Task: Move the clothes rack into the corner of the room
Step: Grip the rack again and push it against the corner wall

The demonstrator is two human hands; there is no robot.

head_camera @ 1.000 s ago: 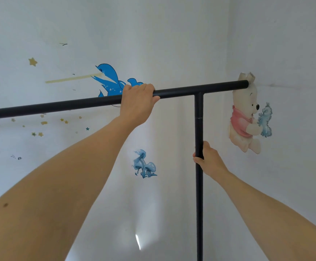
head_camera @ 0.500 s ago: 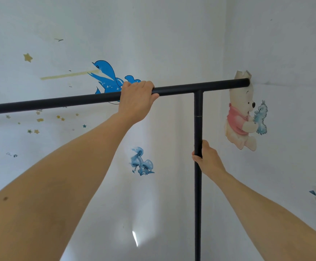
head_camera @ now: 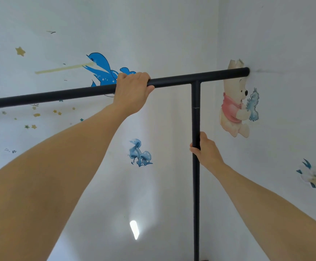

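Note:
The clothes rack [head_camera: 172, 82] is a bare black metal frame: a long top bar running from the left edge to the right wall, and one upright post [head_camera: 196, 185] going down out of view. My left hand [head_camera: 132, 89] is wrapped over the top bar from above, left of the post. My right hand [head_camera: 207, 150] grips the post about halfway down the visible part. The bar's right end [head_camera: 244, 72] is at the right wall, just beside the room corner [head_camera: 217, 34]. The rack's foot is hidden.
Two white walls meet in the corner straight ahead. Stickers cover them: a blue dolphin [head_camera: 100, 69], blue mushrooms [head_camera: 140, 153], small stars on the left wall, a bear [head_camera: 235, 102] and a flower [head_camera: 315, 178] on the right wall.
The bar's right end has come slightly closer to the right wall and now seems to touch it. Both hands keep the same grips on the rack.

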